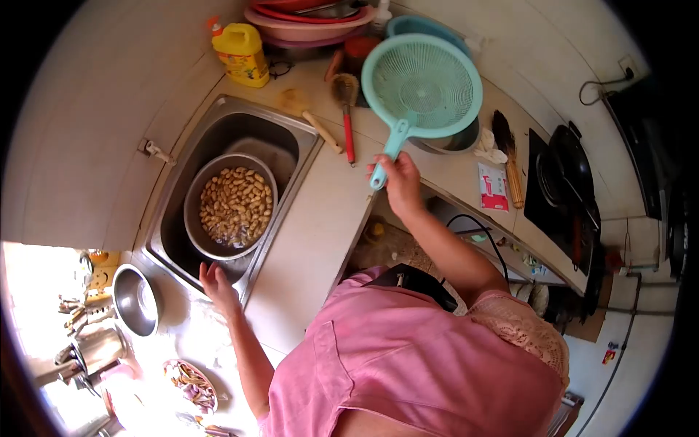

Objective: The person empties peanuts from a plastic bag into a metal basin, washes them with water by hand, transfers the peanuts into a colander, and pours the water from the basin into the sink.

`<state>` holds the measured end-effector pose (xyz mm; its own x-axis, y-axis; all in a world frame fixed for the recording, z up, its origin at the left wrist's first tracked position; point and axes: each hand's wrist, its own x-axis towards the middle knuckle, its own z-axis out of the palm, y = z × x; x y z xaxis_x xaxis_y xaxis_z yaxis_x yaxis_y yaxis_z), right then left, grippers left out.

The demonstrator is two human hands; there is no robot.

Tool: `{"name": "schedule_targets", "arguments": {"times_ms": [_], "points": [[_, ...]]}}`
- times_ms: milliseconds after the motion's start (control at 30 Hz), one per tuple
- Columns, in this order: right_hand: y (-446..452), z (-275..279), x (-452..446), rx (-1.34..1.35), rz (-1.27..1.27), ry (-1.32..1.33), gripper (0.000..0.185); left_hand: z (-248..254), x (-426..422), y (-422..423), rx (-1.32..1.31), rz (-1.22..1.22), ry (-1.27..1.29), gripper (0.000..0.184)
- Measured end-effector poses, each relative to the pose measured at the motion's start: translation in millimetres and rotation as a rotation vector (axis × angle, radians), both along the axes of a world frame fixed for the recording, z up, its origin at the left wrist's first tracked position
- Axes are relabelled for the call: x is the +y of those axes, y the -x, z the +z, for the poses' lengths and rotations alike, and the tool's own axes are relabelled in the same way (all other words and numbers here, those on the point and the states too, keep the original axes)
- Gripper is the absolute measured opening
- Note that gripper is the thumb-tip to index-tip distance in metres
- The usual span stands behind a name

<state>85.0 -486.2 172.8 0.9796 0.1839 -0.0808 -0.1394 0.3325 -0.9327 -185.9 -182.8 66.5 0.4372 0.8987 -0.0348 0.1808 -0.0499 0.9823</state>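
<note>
My right hand [399,180] is wrapped round the handle of a light green plastic strainer [422,84], held up over the counter at the back. The strainer's basket looks empty. My left hand [219,286] has its fingers apart and holds nothing, near the front edge of the sink [300,127]. In the sink sits a metal pot [191,211] of peanuts [235,204] in water. A metal bowl [466,138] is partly hidden beneath the strainer.
Beside the sink are a tap [159,152], a yellow jug [242,57], a red-handled brush [348,131] and an empty metal bowl [137,300]. A black stove [542,171] stands at the right. Stacked basins [309,28] are at the back.
</note>
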Motion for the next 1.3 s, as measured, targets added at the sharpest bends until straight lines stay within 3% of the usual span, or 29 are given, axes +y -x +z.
{"name": "schedule_targets", "arguments": {"times_ms": [133,233,267,300,367,433,500,567,600,667,700,733,800,933,1000,1067,1200,1233,1267,1300], "points": [[51,-13,62,-0.017,0.660,0.081,0.014,53,-39,-41,-0.243,-0.260,0.335,0.051],[79,-11,106,0.151,1.243,0.176,0.015,79,-51,-57,-0.582,-0.558,0.664,0.082],[79,-17,109,0.164,1.255,0.183,0.016,88,-53,-62,-0.600,-0.552,0.658,0.075],[84,-14,121,0.190,1.346,0.187,0.018,84,-54,-64,-0.661,-0.399,0.879,0.057],[94,-25,148,0.249,1.462,0.180,0.020,63,-47,-53,-0.655,-0.152,0.872,0.047],[93,-45,172,-0.014,1.741,0.280,0.026,50,-33,-44,-0.670,0.136,0.955,0.024],[68,-50,201,0.040,1.884,0.411,0.028,58,-19,-32,-0.542,0.323,0.752,0.023],[31,-73,238,-0.082,1.455,0.559,0.022,58,1,-14,-0.421,0.470,0.491,0.023],[-2,-118,260,-0.115,1.349,0.549,0.023,54,13,-4,-0.375,0.521,0.335,0.024],[-43,-140,292,-0.386,1.081,0.858,0.026,62,30,7,-0.144,0.571,0.067,0.025],[-67,-186,307,-0.612,1.054,0.973,0.034,57,37,14,0.006,0.583,-0.050,0.025],[-68,-192,320,-0.602,1.072,0.968,0.034,55,40,14,0.024,0.593,-0.048,0.025],[-67,-199,343,-0.829,0.955,1.026,0.049,56,47,14,0.177,0.586,-0.203,0.024],[-20,-199,377,-0.802,1.054,1.097,0.060,54,56,17,0.234,0.598,-0.158,0.024],[11,-214,372,-1.478,0.888,0.960,0.063,48,60,22,0.309,0.586,-0.243,0.025],[48,-203,357,-1.039,1.326,0.969,0.066,50,61,15,0.258,0.588,-0.192,0.025],[62,-209,338,-0.936,1.546,1.010,0.068,59,58,-13,0.194,0.596,-0.209,0.029],[58,-217,337,-0.945,1.649,0.955,0.068,60,58,-13,0.347,0.529,-0.307,0.032],[53,-223,334,-0.952,1.749,0.897,0.068,58,59,-17,0.253,0.529,-0.209,0.034],[46,-220,331,-0.959,1.747,0.895,0.068,51,60,-15,0.382,0.461,-0.343,0.040]]}}
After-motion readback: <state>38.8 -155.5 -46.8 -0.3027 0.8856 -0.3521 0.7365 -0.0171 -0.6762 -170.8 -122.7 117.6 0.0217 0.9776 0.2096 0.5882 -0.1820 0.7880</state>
